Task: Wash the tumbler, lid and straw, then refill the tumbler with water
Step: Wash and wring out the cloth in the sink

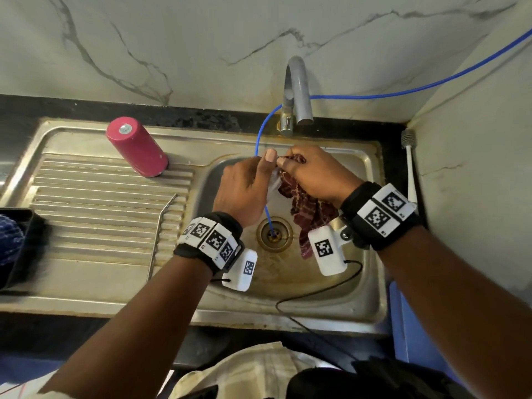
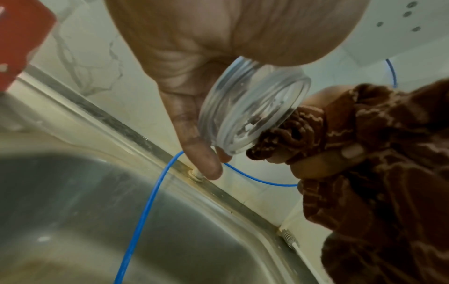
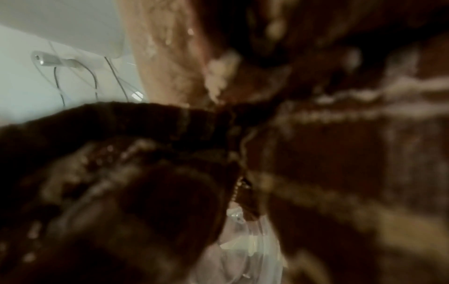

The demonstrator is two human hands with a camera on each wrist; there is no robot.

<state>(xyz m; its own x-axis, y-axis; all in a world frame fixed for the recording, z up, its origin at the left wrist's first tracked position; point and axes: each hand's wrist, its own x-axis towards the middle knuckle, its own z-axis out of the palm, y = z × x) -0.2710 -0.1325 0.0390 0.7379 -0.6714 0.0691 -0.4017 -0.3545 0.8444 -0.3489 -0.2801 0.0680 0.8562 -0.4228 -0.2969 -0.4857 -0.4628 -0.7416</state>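
Gripping the clear lid point(image 2: 252, 111) over the sink point(image 1: 371, 298), the left hand point(image 1: 244, 188) is curling round its rim; the right hand point(image 1: 313, 174) is pressing a bunched maroon cloth point(image 1: 305, 208) against it; the red tumbler point(image 1: 136, 146) is standing upside down on the drainboard point(image 1: 95, 214) beside the metal straw point(image 1: 159, 231).

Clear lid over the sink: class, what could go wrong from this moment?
1. The left hand holds the clear lid only at its rim while the right hand rubs it with the maroon cloth; it could slip into the sink.
2. The cloth's hanging end or the blue tube could snag the hands.
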